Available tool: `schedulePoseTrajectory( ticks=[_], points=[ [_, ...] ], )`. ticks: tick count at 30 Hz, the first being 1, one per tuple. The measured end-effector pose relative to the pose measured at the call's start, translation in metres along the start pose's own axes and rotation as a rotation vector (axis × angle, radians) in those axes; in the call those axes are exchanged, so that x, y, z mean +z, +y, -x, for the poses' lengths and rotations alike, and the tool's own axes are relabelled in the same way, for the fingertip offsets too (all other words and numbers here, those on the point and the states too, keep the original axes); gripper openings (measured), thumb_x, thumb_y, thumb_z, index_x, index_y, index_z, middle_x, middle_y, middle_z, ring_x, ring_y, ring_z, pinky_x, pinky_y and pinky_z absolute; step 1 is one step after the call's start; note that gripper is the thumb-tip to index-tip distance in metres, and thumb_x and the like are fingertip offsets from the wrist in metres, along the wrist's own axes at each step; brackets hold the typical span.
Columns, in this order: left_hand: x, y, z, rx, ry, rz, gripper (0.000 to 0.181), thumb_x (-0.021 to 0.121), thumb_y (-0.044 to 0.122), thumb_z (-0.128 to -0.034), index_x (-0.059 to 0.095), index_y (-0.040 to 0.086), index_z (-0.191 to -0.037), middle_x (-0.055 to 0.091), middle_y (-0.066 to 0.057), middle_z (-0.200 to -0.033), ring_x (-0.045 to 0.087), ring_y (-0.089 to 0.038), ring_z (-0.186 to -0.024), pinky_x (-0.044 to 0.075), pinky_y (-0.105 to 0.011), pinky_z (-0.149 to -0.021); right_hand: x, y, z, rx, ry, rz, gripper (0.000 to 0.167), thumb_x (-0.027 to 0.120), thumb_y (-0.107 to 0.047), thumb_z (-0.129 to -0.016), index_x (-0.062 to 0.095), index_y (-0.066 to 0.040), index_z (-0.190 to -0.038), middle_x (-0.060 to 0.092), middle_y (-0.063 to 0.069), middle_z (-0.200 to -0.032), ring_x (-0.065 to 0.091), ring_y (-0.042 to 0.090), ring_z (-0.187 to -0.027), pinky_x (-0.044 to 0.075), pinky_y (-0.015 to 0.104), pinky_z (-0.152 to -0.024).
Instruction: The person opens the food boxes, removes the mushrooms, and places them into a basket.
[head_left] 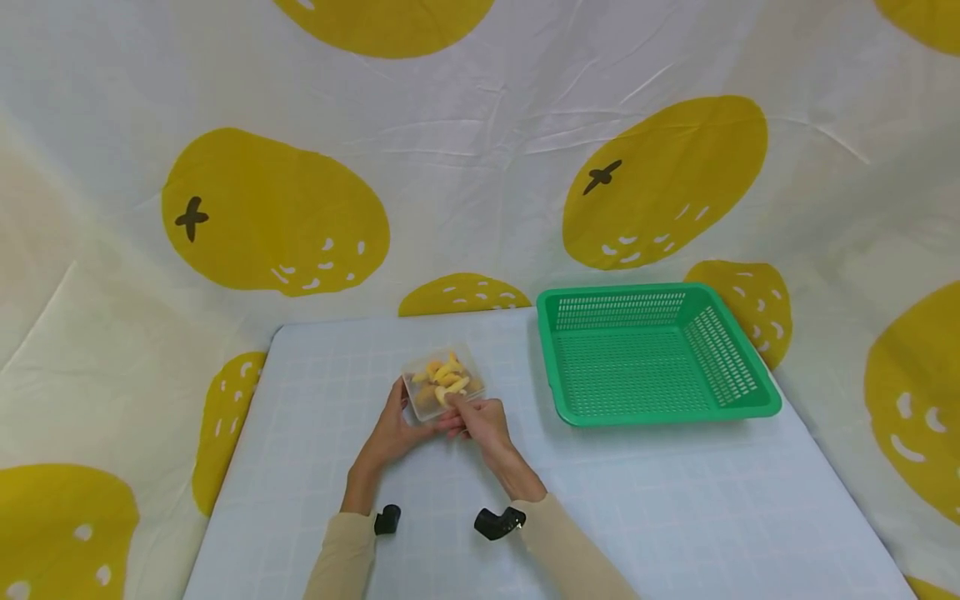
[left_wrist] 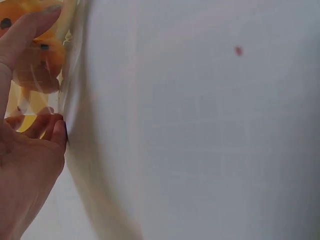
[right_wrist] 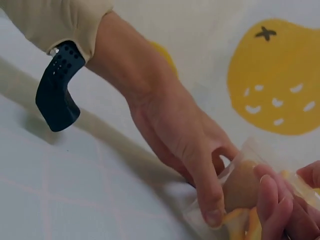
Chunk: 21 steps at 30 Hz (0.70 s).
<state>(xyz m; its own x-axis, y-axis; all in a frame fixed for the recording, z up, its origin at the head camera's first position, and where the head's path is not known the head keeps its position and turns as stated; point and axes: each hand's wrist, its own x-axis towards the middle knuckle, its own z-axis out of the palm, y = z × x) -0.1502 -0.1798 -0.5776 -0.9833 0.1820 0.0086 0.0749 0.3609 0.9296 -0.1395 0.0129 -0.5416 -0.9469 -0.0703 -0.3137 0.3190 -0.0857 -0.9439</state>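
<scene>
A small clear container (head_left: 463, 355) is tilted above the cloth, with banana-like yellow pieces (head_left: 448, 370) and rounder orange-brown pieces (head_left: 425, 396) inside. My left hand (head_left: 391, 432) grips its left and near side. My right hand (head_left: 486, 423) holds the near right corner, thumb over the contents and fingers below. In the left wrist view, my left hand (left_wrist: 30, 165) is around the container beside orange pieces (left_wrist: 49, 54). The right wrist view shows my left hand (right_wrist: 177, 132) with its thumb along the wall, and fingers of my right hand (right_wrist: 282, 207) at the lower right.
A green perforated basket (head_left: 630, 367) stands at the right back of the cloth-covered table (head_left: 465, 517). Behind it hangs a white curtain (head_left: 472, 192) printed with large yellow fruit. A small red mark (left_wrist: 238, 50) shows on the cloth in the left wrist view.
</scene>
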Motion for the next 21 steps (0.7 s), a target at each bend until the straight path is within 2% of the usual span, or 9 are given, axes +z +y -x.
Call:
schedulePoseTrajectory(
  ticks=[4, 9, 12, 16, 19, 21],
  points=[
    [0.001, -0.002, -0.001, 0.006, 0.0, -0.001, 0.108, 0.091, 0.02, -0.0806, 0.019, 0.014, -0.161, 0.036, -0.014, -0.158, 0.032, -0.031, -0.147, 0.023, -0.055, -0.121, 0.001, -0.007, 0.003, -0.028, 0.012, -0.002, 0.043, 0.072, -0.034, -0.095, 0.079, 0.006, -0.083, 0.075, 0.013, -0.072, 0.065, 0.009, -0.052, 0.047, 0.021, -0.051],
    [0.002, -0.003, -0.001, 0.016, 0.0, 0.015, 0.106, 0.089, 0.017, -0.0821, 0.019, 0.013, -0.161, 0.036, -0.016, -0.158, 0.031, -0.033, -0.148, 0.022, -0.056, -0.121, 0.002, -0.017, 0.006, -0.097, 0.008, 0.001, 0.044, 0.07, -0.035, -0.098, 0.079, 0.005, -0.084, 0.075, 0.013, -0.073, 0.068, 0.012, -0.058, 0.053, 0.026, -0.054],
    [0.001, -0.002, 0.0, -0.025, -0.012, 0.01, 0.109, 0.089, 0.02, -0.0825, 0.016, 0.016, -0.163, 0.03, -0.013, -0.162, 0.028, -0.032, -0.15, 0.021, -0.054, -0.122, 0.001, -0.019, 0.007, -0.136, 0.006, 0.019, 0.04, 0.07, -0.034, -0.1, 0.079, 0.003, -0.089, 0.076, 0.014, -0.078, 0.072, 0.021, -0.065, 0.057, 0.031, -0.058],
    [-0.001, -0.001, 0.002, -0.098, -0.032, -0.012, 0.116, 0.09, 0.026, -0.0817, 0.009, 0.019, -0.165, 0.021, -0.009, -0.168, 0.023, -0.032, -0.153, 0.02, -0.052, -0.123, -0.004, -0.02, 0.007, -0.194, 0.027, 0.01, 0.035, 0.076, -0.029, -0.096, 0.072, 0.004, -0.107, 0.075, 0.017, -0.093, 0.073, 0.032, -0.077, 0.061, 0.036, -0.069],
    [-0.002, -0.001, 0.003, -0.121, -0.055, -0.046, 0.122, 0.09, 0.031, -0.0817, 0.003, 0.019, -0.166, 0.014, -0.009, -0.171, 0.018, -0.032, -0.155, 0.019, -0.052, -0.123, -0.012, -0.022, 0.007, -0.215, 0.071, 0.032, 0.051, 0.082, -0.026, -0.091, 0.06, 0.0, -0.129, 0.068, 0.016, -0.108, 0.07, 0.024, -0.075, 0.059, 0.031, -0.071],
    [-0.003, -0.001, 0.003, -0.105, -0.074, -0.069, 0.124, 0.089, 0.031, -0.0823, -0.001, 0.019, -0.166, 0.009, -0.009, -0.171, 0.013, -0.031, -0.156, 0.017, -0.051, -0.123, -0.018, -0.023, 0.007, -0.234, 0.075, 0.048, 0.064, 0.082, -0.023, -0.09, 0.051, -0.005, -0.142, 0.062, 0.016, -0.117, 0.067, 0.017, -0.075, 0.056, 0.027, -0.07]
  ],
)
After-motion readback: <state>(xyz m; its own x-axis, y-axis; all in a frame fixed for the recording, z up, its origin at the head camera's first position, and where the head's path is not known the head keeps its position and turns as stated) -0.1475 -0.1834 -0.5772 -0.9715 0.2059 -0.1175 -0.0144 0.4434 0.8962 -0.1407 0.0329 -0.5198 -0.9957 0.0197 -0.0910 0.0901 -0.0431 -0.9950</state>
